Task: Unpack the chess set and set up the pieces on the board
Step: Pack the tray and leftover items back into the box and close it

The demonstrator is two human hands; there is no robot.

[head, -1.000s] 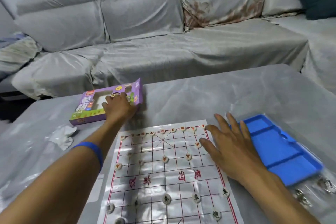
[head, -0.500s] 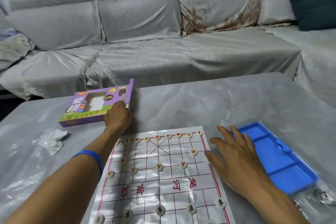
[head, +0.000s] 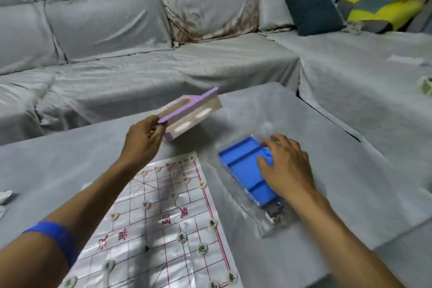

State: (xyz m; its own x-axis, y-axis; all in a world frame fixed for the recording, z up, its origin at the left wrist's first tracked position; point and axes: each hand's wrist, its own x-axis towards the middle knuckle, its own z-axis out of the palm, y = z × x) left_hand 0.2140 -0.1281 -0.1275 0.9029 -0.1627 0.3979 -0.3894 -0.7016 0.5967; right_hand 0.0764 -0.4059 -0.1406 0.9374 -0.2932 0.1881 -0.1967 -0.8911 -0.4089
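box [head: 190, 116]: motion-blurred, print unreadable | board [head: 163, 222]: near edge cropped | tray [head: 243, 161]: partly hidden under right hand [head: 286, 166]

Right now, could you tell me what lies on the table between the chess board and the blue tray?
Head view: only bare grey table cover between board and blue tray.

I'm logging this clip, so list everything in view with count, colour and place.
Purple cardboard chess box: one, purple and white, lifted above the table, tilted.
Blue plastic tray: one, blue, right of board, in clear wrap.
Printed chess board sheet: one, white with red lines, near table edge.
Round chess pieces: many, cream, on the board.
Dark cushion: one, teal, on grey sofa.
Left hand: grips the box.
Right hand: on the tray; grip unclear.
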